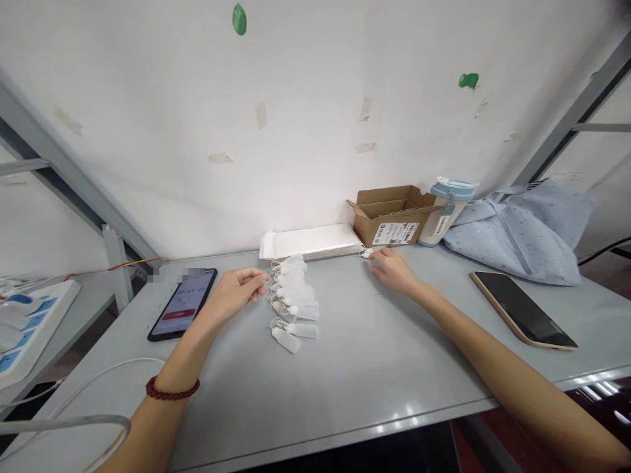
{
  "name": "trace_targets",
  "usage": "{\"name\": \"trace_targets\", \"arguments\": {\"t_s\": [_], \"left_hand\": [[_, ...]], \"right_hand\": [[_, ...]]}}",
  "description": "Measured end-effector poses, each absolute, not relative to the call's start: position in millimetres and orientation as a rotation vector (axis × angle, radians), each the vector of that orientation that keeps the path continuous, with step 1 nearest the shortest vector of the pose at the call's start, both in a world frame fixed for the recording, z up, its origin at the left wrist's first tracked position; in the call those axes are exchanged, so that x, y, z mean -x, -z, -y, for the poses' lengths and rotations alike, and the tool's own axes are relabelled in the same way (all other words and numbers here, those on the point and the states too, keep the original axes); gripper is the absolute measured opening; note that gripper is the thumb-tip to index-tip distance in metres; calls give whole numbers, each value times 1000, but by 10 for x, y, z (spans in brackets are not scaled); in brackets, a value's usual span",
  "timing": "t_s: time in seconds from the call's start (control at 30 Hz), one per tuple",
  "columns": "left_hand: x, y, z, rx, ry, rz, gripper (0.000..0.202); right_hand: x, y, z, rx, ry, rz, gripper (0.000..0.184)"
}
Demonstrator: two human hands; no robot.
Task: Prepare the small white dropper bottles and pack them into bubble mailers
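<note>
Several small translucent white squeeze bottles (296, 292) with thin cord-like loops lie in an overlapping column on the grey table. To their left is my left hand (239, 292), its fingers curled together and the fingertips beside the loops; whether anything is between them is hidden. Farther right, my right hand (394, 270) has its fingertips closed around another small squeeze bottle (367, 252), which lies by the cardboard box. A flat stack of white packets (310, 242) rests against the wall between the two hands, behind the column of bottles.
An opened cardboard box (394, 226) and a blue-lidded cup (444, 213) stand at the back right beside a light blue cloth bag (517, 236). One phone (522, 309) lies right, another showing a timer (185, 305) left. A white power strip (37, 328) and cables occupy the far left.
</note>
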State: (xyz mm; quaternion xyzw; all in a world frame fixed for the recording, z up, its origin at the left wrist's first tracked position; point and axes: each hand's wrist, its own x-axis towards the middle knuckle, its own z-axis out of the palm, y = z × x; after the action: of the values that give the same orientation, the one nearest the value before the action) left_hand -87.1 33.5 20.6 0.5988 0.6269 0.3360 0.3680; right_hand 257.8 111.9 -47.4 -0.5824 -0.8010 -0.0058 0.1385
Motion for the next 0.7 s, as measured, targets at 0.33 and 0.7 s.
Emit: {"name": "trace_targets", "arguments": {"t_s": [0.33,0.7], "left_hand": [[835,-192,-346,-1555,-867,-1591,26],[802,-174,-328,-1587,-846,-1587,26]], "right_hand": [[-2582,488,-1143,1688,80,2308,33],[-2570,500,-1140,1783,119,2287,33]]}}
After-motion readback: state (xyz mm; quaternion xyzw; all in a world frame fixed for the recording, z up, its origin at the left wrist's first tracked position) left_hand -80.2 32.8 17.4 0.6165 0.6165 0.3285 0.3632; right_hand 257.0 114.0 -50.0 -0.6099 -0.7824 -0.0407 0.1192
